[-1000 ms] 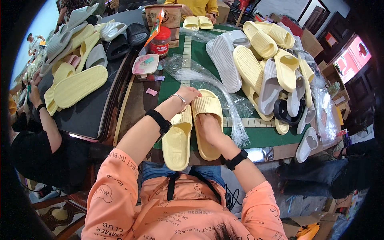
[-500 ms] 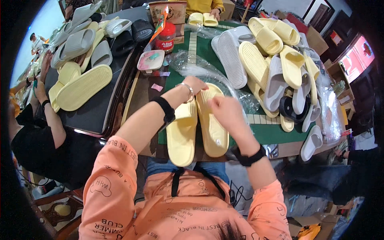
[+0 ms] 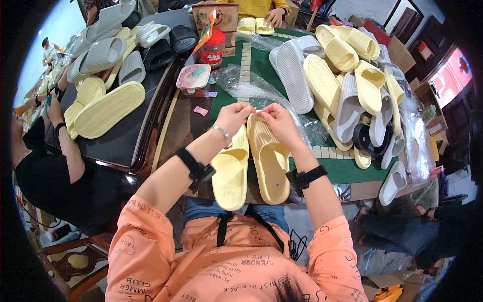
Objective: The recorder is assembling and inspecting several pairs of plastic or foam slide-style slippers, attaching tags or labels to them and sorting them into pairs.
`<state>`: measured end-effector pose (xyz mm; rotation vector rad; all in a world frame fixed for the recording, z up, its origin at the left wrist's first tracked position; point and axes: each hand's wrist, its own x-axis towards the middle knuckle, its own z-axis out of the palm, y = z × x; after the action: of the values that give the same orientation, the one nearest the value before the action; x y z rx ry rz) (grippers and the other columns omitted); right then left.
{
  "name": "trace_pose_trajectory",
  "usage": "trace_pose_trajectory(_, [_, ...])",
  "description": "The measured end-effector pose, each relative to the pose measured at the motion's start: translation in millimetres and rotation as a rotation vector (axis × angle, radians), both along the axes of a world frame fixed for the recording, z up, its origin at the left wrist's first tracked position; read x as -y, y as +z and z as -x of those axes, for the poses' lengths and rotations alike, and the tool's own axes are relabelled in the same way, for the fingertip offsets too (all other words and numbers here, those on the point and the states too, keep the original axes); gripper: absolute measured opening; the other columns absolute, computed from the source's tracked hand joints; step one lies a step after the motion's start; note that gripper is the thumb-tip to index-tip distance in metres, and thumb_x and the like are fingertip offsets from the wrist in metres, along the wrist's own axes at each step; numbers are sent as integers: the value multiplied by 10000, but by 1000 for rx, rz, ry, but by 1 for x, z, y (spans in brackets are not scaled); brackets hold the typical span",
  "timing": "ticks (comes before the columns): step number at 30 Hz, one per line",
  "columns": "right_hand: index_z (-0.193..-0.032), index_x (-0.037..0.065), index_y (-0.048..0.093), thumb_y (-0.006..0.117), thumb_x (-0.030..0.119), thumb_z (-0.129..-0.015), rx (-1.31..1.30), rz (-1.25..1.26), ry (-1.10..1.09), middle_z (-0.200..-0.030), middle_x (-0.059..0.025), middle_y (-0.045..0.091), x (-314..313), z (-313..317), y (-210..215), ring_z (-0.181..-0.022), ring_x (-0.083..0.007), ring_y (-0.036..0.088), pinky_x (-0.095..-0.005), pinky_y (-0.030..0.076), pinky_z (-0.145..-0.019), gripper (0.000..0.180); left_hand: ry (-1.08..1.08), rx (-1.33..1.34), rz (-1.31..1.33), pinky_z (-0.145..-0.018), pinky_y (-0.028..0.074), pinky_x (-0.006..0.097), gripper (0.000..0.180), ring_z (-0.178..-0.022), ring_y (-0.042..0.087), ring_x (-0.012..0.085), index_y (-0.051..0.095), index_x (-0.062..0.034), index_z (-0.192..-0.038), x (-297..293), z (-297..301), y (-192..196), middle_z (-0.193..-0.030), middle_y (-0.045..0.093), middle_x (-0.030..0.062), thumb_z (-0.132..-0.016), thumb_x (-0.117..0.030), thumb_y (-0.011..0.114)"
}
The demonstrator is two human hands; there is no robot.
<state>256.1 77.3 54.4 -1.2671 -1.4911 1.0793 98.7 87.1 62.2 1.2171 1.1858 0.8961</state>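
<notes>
Two pale yellow slide slippers lie side by side before me, heels toward me: the left slipper and the right slipper. Over their toe ends my hands meet, thumbs and fingers pinched. My left hand is above the left slipper's toe. Opposite it, my right hand is at the right slipper's toe, its fingertips almost touching the left ones. Something small and pale seems to be between the fingertips, too small to name.
A pile of yellow and grey slippers covers the table's right side. Crumpled clear plastic lies beyond my hands. A white tub and a red-lidded jar stand back left. Co-workers sit left and across; more slippers lie on the left table.
My right hand has moved from over the right slipper up to its toe, meeting my left hand's fingertips. My left hand stays near the toes. Both slippers lie about where they were.
</notes>
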Motion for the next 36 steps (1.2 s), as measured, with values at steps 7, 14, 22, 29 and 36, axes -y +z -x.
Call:
trace_pose_trajectory(7, [-834,13,498,509,89,-835,-273,-14,120,-714,-10,543,1,8,-3,-652,-65,500,-199,408,-607,77,15,363,19,-627,423,197,117,-653,529,79,544,-25,-903,13,18,-27,-724,566,11,-851,-125,513])
trace_pose_trajectory(14, [-825,11,520,536,124,-818,-61,-59,73,-665,18,506,7,13,-18,-594,-49,406,-199,351,-543,115,12,303,25,-579,384,166,110,-620,503,37,562,-59,-912,12,17,-23,-733,557,-31,-839,-136,534])
trace_pose_trajectory(22, [-824,7,522,536,135,-810,104,-132,9,-606,-27,499,10,18,-20,-539,-68,392,-229,348,-498,129,-4,282,-22,-533,356,145,126,-572,447,11,573,-52,-927,12,15,-30,-717,515,-54,-852,-127,507])
trace_pose_trajectory(29, [-820,3,523,542,139,-803,97,-117,11,-594,-32,495,13,20,-18,-532,-64,387,-230,343,-487,139,38,324,15,-542,362,139,135,-572,439,7,572,-33,-924,13,15,-33,-733,519,-48,-857,-124,497])
trace_pose_trajectory(36, [-818,1,527,540,142,-807,86,-103,19,-601,-31,502,12,20,-22,-537,-60,391,-229,346,-491,141,35,294,6,-542,370,143,138,-567,436,7,579,-31,-940,15,13,-33,-725,525,-49,-845,-110,517])
